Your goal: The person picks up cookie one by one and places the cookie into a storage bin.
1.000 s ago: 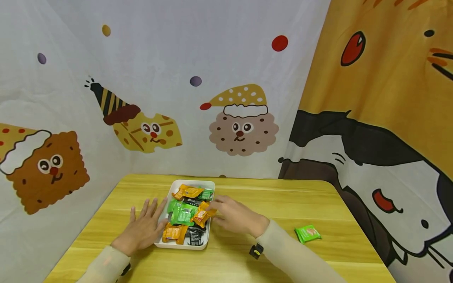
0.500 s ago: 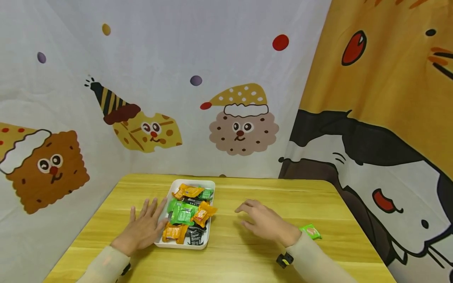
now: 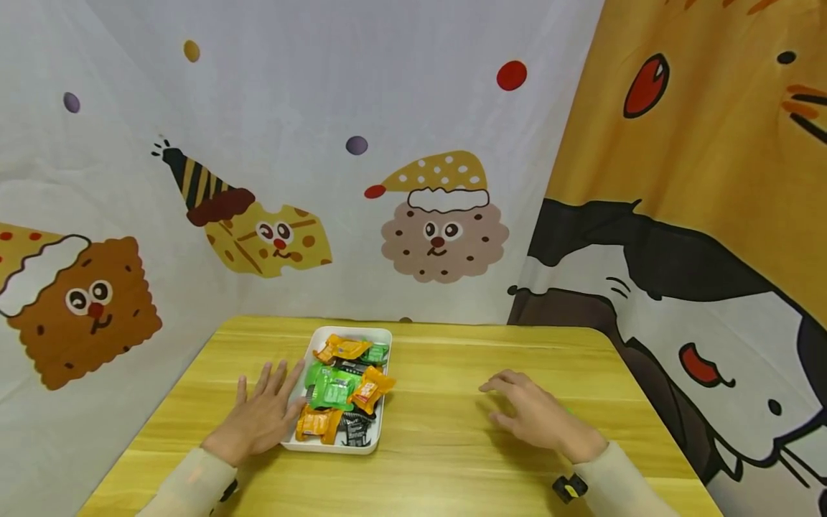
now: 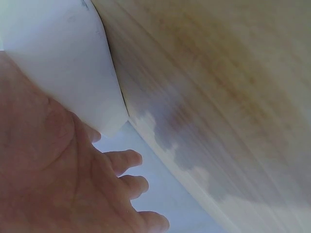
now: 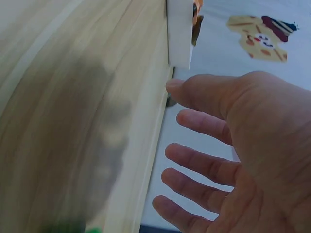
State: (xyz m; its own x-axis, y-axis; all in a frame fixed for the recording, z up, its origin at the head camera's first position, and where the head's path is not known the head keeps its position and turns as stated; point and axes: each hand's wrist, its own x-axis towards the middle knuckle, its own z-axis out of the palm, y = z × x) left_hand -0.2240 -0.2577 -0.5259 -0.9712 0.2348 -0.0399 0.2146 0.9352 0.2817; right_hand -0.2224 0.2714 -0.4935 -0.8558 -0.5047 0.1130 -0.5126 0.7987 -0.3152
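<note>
A white rectangular tray [image 3: 327,449] stands left of the middle of the table, filled with small wrapped snack packets in green [image 3: 333,388], orange [image 3: 371,389] and black [image 3: 356,429]. My left hand [image 3: 255,420] lies along the tray's left side, fingers spread and straight. In the left wrist view its palm faces the white tray wall [image 4: 73,63]. My right hand [image 3: 539,416] hovers over the right part of the table with relaxed fingers and holds nothing, as the right wrist view also shows. Below it, a green packet [image 3: 569,411] is almost fully hidden; only a sliver shows.
The wooden table [image 3: 439,467] ends at a far edge against a white curtain [image 3: 291,86] printed with cartoon snacks. An orange cartoon curtain [image 3: 711,143] hangs at the right. One orange packet pokes over the tray's right rim.
My right hand has left the orange packet at the tray's right side and moved right across the table, now covering the loose green packet. My left hand has stayed by the tray.
</note>
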